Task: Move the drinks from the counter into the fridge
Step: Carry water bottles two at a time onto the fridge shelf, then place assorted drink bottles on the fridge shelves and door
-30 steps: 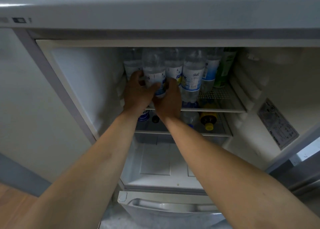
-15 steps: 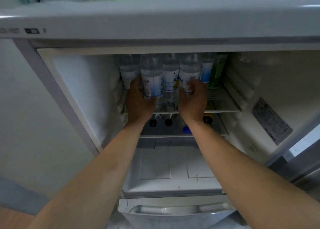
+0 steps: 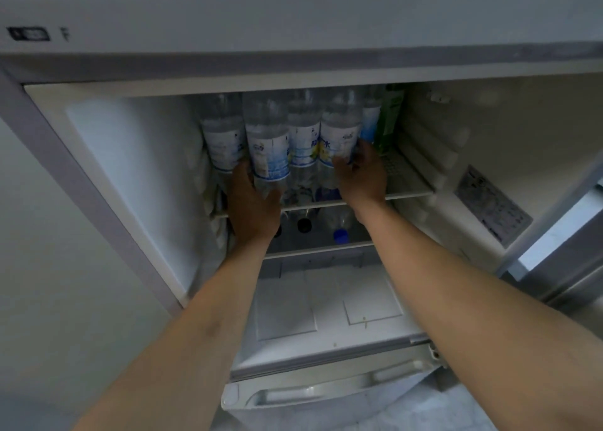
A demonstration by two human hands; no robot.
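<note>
Two hands bracketed the bottles: my left hand [image 3: 253, 207] gripped one bottle [image 3: 268, 151], my right hand [image 3: 360, 178] seemingly pressed another [image 3: 339, 137], squaring the row.

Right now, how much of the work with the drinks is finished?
Several water bottles already stand on the fridge's upper shelf. The left hand and right hand are at the front bottles, apparently arranging them. The counter is out of view, so remaining drinks cannot be judged.

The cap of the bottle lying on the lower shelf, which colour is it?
Blue cap, seen in the head view.
</note>
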